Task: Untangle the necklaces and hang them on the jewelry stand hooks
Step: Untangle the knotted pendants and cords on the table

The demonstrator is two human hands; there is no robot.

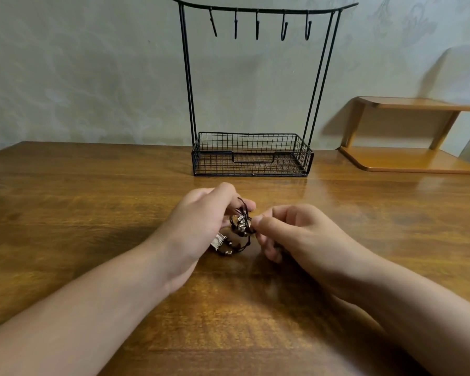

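Just above the wooden worktop [92, 202], in front of the black wire jewelry stand [253, 156], both hands work at a small knot of necklaces [240, 226] — dark cords bunched tightly with a few silvery beads and a pale rectangular pendant [217, 242] hanging at the lower left. The left hand [198, 226] has its fingers curled round the upper part of the tangle, a loop of cord rising past its fingertips. The right hand [291, 232] pinches a strand at the bundle's right edge between thumb and forefinger, with its other fingers tucked under.

The step in hand looks like the untangling itself, and it seems barely begun: the cords are in one clump and all five hooks [257, 24] on the stand's top bar are bare. To do it well, the left hand would best hold the mass loosely as an anchor while the right teases out one loop at a time. Pulling hard on a single strand is likely to tighten the knot rather than free it. Spreading the clump flat on the worktop may show which cord crosses which. The pendant and beads could snag, so they want easing through gaps — not dragging.

No brand, label or writing can be read anywhere; any marking on the pendant is too blurred to tell.
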